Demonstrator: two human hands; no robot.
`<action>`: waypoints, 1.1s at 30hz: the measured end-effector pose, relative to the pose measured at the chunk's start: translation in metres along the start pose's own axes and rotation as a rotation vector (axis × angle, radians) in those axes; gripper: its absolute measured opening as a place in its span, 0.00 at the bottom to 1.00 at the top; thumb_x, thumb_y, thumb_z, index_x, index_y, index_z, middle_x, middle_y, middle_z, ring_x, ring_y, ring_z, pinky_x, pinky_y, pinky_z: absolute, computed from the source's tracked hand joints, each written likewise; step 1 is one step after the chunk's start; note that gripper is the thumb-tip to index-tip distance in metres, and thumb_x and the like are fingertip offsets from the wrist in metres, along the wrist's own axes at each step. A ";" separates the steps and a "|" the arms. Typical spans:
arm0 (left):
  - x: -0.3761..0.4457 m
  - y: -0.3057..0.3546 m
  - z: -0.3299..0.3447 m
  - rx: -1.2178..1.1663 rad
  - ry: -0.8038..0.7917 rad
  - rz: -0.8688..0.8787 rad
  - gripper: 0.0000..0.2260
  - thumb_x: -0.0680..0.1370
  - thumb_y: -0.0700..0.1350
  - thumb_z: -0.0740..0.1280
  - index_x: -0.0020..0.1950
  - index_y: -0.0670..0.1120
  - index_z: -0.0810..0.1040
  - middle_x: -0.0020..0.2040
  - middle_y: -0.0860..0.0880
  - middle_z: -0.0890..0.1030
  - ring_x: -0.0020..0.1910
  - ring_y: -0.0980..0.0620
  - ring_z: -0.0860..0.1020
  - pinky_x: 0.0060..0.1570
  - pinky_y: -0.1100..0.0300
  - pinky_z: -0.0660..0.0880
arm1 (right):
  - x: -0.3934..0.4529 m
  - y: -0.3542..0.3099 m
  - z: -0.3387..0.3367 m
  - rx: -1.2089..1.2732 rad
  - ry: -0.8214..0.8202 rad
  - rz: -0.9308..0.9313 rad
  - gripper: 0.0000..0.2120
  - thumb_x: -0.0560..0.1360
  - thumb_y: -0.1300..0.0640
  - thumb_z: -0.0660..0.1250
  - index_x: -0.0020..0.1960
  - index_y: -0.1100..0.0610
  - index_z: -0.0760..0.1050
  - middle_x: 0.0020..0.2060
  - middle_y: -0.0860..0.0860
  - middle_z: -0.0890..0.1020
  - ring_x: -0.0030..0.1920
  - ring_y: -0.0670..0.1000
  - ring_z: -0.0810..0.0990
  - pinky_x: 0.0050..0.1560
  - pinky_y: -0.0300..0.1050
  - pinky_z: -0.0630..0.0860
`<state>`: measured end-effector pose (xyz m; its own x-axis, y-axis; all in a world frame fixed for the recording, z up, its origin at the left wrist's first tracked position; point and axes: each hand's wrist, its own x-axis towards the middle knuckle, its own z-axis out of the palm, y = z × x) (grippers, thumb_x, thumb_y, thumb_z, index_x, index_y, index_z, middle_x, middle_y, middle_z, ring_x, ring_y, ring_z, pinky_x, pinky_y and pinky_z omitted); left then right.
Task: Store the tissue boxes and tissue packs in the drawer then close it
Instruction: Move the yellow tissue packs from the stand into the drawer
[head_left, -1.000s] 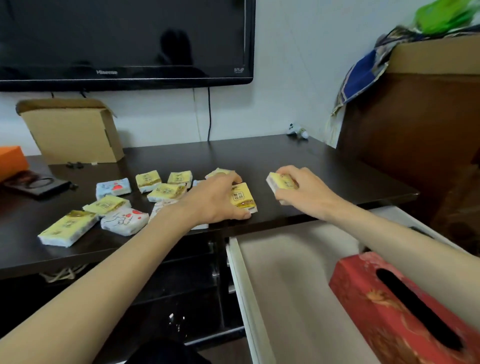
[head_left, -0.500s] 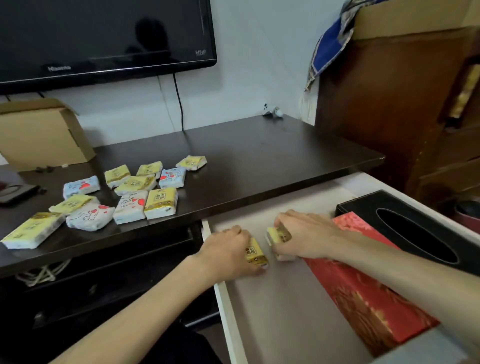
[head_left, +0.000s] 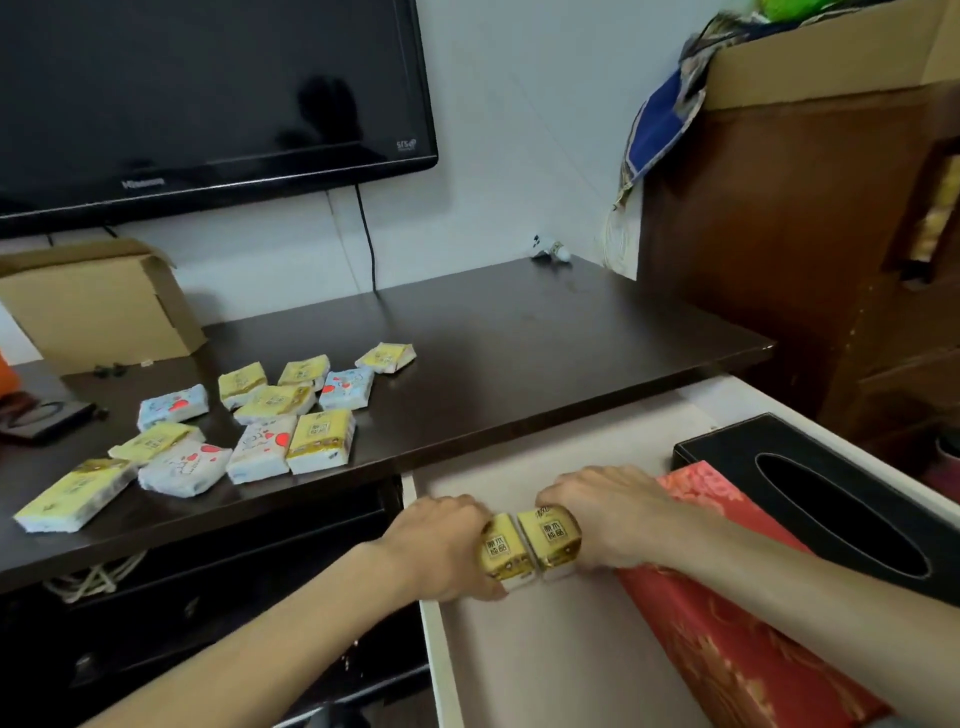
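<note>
Head cam shows both hands down in the open drawer (head_left: 441, 654): left hand (head_left: 441, 545) and right hand (head_left: 613, 519) each clamped on a yellow tissue pack (head_left: 503, 552), packs side by side, probably touching, just beside the red tissue box (head_left: 737, 654). More packs sit on the dark table (head_left: 519, 353).

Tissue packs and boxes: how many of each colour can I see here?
Yellow plastic-wrapped tissue packs on the dark wooden table: 7
Held yellow tissue packs, one each in left hand and right hand, over the white drawer: 2
Heart-printed white or pale blue tissue packs: 4
Red patterned tissue box: 1
Black tissue box: 1
Total: 15
</note>
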<state>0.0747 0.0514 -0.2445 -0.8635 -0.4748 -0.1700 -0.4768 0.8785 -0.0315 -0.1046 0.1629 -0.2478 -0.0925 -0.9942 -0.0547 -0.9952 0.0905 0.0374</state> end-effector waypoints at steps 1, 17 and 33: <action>0.001 -0.001 0.002 -0.004 0.010 0.006 0.25 0.66 0.66 0.71 0.56 0.53 0.76 0.51 0.51 0.79 0.49 0.48 0.78 0.44 0.56 0.68 | 0.001 0.001 0.002 -0.006 0.019 0.000 0.19 0.67 0.42 0.74 0.55 0.46 0.76 0.52 0.46 0.82 0.54 0.54 0.81 0.43 0.48 0.68; 0.030 -0.003 0.014 -0.107 0.057 0.105 0.28 0.63 0.69 0.71 0.56 0.55 0.76 0.50 0.55 0.77 0.49 0.52 0.77 0.41 0.57 0.68 | 0.005 0.003 0.011 -0.044 0.035 0.088 0.17 0.69 0.50 0.72 0.56 0.45 0.75 0.52 0.44 0.81 0.54 0.52 0.81 0.41 0.47 0.64; 0.039 0.012 0.021 -0.044 0.082 0.086 0.29 0.66 0.68 0.70 0.58 0.49 0.74 0.47 0.52 0.71 0.49 0.49 0.75 0.42 0.57 0.67 | 0.001 -0.004 0.004 -0.086 -0.035 0.172 0.19 0.68 0.53 0.73 0.58 0.46 0.76 0.52 0.48 0.81 0.55 0.55 0.80 0.42 0.47 0.66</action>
<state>0.0391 0.0448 -0.2723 -0.9113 -0.4019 -0.0891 -0.4053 0.9139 0.0234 -0.1011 0.1619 -0.2524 -0.2631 -0.9618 -0.0753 -0.9585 0.2517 0.1342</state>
